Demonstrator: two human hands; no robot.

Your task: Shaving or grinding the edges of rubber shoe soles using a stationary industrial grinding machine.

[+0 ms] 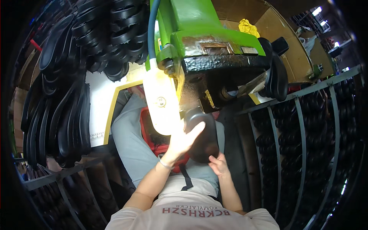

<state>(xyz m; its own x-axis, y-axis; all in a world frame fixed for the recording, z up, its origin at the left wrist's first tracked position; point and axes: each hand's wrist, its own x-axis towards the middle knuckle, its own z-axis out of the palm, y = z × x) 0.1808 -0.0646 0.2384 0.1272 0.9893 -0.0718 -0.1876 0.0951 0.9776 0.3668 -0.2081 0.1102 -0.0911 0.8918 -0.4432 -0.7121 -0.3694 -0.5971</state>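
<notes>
So the black shoe sole (201, 138) is sitting right between the two hands, up under the head of the green machine (214, 44); its far end is close to the machine's dark underside, its near end points back at the person's lap; the left hand (183, 141) is on its left side, thumb laid flat over the upper face; the rest of those fingers get lost in glare from the bright lamp (163, 101), so I can't tell if they're curled under or spread; the right hand (219, 165) is down at the near right corner, pinching the edge between thumb and fingers; there's a red container (149, 130) between the knees, partly behind the lamp; loads more black soles (57, 122) hang in bunches over on the left, and a metal rack (301, 126) stands on the right; a cardboard box (295, 50) with a yellow cloth (248, 27) in it is behind the machine.
</notes>
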